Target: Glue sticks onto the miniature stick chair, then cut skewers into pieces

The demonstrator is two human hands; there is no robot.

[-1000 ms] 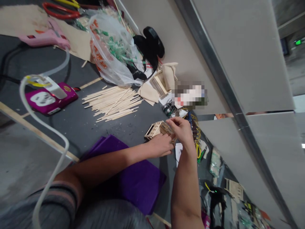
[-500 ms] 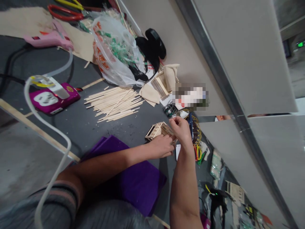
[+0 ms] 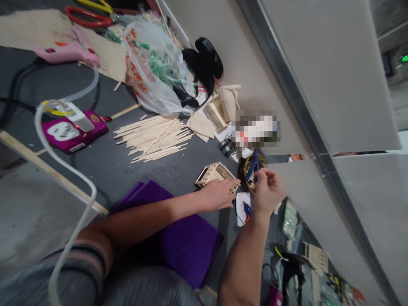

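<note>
On the surface (image 3: 172,176), nearer the partition-side edge than the front edge, sits a stick-built wooden frame (image 3: 211,173). The left hand (image 3: 219,195) lies across it, fingers loosely spread; any grip underneath is hidden. The right hand's (image 3: 270,192) fingers curl beside a blue-handled tool (image 3: 251,166), their hold unclear. The frame looks light, stiff, and fragile, best held by its base corners.

Your left sleeve (image 3: 82,277) is short and grey, ringed near its edge by dull pink and dark bands (image 3: 95,259); beside that sleeve, your grey clothing (image 3: 149,287) looks faintly ribbed; beyond the sleeve, your left hand (image 3: 217,195) and right hand (image 3: 270,192) are bare
</note>
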